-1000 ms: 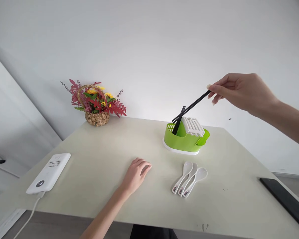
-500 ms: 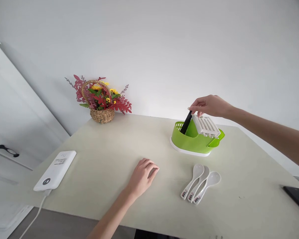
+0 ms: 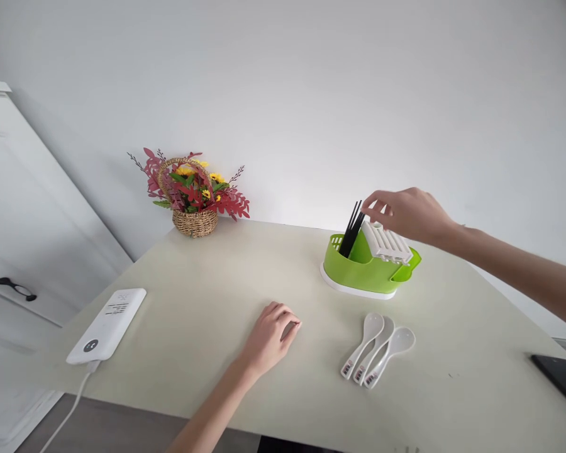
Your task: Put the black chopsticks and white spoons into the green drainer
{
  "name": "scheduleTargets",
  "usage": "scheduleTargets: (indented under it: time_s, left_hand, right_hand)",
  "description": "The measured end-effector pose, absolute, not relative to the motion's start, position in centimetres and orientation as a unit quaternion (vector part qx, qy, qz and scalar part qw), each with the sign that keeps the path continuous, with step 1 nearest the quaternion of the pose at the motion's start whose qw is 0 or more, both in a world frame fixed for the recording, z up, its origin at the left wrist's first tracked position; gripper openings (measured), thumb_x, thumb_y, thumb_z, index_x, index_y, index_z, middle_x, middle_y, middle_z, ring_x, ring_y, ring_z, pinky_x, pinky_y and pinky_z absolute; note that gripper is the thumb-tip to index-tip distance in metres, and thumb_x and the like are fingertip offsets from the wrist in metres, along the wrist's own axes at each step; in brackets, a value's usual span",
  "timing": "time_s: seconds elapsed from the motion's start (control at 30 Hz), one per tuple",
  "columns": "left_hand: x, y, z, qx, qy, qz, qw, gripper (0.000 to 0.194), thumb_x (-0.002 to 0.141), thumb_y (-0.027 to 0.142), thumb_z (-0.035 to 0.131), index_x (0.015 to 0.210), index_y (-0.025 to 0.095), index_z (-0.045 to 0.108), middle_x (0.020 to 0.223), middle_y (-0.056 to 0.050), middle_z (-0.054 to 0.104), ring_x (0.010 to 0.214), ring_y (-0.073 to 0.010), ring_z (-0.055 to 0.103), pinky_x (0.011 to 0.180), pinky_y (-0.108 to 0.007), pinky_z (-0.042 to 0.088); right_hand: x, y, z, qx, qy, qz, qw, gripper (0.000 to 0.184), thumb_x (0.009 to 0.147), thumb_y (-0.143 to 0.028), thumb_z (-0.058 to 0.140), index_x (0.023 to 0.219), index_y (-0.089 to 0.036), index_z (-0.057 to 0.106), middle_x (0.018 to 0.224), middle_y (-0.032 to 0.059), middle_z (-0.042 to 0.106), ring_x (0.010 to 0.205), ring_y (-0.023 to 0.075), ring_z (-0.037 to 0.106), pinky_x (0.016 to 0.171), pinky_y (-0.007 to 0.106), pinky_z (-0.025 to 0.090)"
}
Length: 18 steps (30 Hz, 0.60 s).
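Several black chopsticks (image 3: 351,238) lean fanned out in the left compartment of a green utensil holder (image 3: 353,270) on a white base. Beside their upper ends is my right hand (image 3: 408,212), its thumb and fingers loosely parted and nothing visibly gripped; the fingertips are very close to the chopsticks, perhaps brushing one. My left hand (image 3: 271,333) rests on the table, its fingers curled and the thumb tip against the index finger, with nothing in it. Three white spoons (image 3: 377,349) lie partly overlapping in front of the holder, bowls pointing away from me.
A wicker basket of artificial flowers (image 3: 195,223) stands at the back left by the wall. On the left lies a white power bank (image 3: 108,327) with a cable over the table (image 3: 193,314) edge. A black phone (image 3: 561,377) is at the right edge.
My right hand has let go of the black chopsticks and shifted slightly right; they have spread apart in the holder. My left hand stays put. The view has shifted slightly.
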<state>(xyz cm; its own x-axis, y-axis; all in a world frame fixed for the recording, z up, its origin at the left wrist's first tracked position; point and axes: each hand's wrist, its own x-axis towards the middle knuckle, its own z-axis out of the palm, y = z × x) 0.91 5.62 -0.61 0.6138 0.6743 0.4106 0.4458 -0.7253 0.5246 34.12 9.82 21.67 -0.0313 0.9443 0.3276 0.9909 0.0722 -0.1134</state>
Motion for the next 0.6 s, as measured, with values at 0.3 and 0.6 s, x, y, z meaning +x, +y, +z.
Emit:
scheduleTargets:
  time_s: [0.3,0.6]
  left_hand:
    - [1.0,5.7,-0.4,0.883,0.312,0.308,0.166,0.015,0.103,0.024,0.056,0.095,0.023,0.069,0.094,-0.005,0.07,0.096,-0.0229,0.063,0.092,-0.04,0.051]
    - [1.0,5.7,-0.1,0.881,0.309,0.325,0.15,0.018,0.103,0.03,0.056,0.094,0.023,0.07,0.092,-0.004,0.071,0.093,-0.0225,0.064,0.089,-0.039,0.052]
  right_hand:
    - [35.4,-0.1,16.1,-0.527,-0.848,-0.007,-0.055,0.035,0.102,-0.038,0.039,0.094,-0.03,0.071,0.083,0.0011,0.077,0.063,0.0203,0.066,0.061,0.032,0.036]
    - [39.3,-5.5,9.6,-0.562,-0.812,0.063,-0.148,0.024,0.096,-0.026,0.048,0.105,-0.028,0.07,0.093,0.008,0.077,0.085,0.0297,0.073,0.073,0.038,0.042]
